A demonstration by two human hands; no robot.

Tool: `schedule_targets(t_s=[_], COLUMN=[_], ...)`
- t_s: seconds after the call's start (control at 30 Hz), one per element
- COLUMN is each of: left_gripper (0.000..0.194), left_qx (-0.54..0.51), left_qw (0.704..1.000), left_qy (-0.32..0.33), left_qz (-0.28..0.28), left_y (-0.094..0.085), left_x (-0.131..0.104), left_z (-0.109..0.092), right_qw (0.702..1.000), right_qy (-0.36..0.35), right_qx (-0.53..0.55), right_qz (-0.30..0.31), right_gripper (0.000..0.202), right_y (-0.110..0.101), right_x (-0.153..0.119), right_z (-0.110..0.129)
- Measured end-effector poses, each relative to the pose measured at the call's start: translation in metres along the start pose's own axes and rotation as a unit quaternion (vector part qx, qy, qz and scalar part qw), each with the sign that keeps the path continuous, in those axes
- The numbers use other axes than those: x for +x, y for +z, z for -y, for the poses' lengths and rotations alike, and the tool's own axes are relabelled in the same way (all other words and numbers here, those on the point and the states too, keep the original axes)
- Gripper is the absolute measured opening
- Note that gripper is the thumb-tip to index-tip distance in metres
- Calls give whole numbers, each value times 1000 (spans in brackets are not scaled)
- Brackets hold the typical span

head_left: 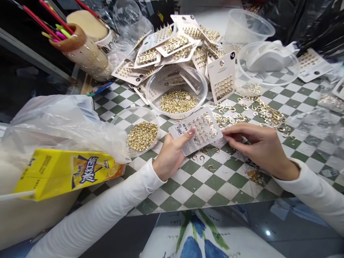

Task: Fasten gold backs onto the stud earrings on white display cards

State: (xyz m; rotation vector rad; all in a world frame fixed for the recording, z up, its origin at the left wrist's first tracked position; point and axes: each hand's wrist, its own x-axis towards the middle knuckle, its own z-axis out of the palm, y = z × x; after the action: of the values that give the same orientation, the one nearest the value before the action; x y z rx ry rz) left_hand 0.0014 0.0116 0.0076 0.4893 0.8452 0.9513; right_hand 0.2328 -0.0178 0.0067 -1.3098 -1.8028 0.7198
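Note:
My left hand (169, 156) holds an earring card (198, 133), tilted over the table, its thumb lying on the face and its fingers beneath. Rows of small gold pieces dot the card beside a printed price label. At the card's right corner, the fingertips of my right hand (259, 148) are pinched together; whatever is between them is too small to make out. Just beyond the card stands a clear round bowl (172, 115) with many tiny gold pieces (177, 102). A shallow clear dish (158, 123) left of it holds more gold pieces (142, 136).
Loose gold hoops (268, 111) are scattered over the checkered table (185, 193). Behind the bowl rises a heap of filled earring cards (174, 44). Clear tubs (247, 27) stand at the back right. A yellow drink carton (59, 173) and plastic bag (53, 114) are at left, near a pen cup (83, 53).

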Motion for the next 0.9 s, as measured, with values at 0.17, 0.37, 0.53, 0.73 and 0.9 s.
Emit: schedule_targets(t_s=[0.17, 0.37, 0.53, 0.73, 0.9], left_gripper=[59, 59, 56, 44, 39], left_qx=[7, -2, -9, -18, -24], left_qw=[1000, 1000, 1000, 999, 999], left_qy=[-3, -8, -4, -40, -40], left_qz=[-5, -9, 10, 24, 20], left_y=[1, 0, -3, -4, -5], left_x=[-1, 0, 1, 1, 4], left_z=[-1, 0, 1, 0, -1], right_qw=[1000, 994, 984, 978, 963], right_qy=[-15, -74, -104, -152, -199], right_qx=[3, -80, -145, -136, -161], right_qz=[-10, 1, 23, 32, 87], right_gripper=[8, 7, 6, 14, 26], right_y=[0, -1, -3, -2, -8], right_x=[0, 2, 3, 3, -1], right_z=[-2, -2, -2, -6, -7])
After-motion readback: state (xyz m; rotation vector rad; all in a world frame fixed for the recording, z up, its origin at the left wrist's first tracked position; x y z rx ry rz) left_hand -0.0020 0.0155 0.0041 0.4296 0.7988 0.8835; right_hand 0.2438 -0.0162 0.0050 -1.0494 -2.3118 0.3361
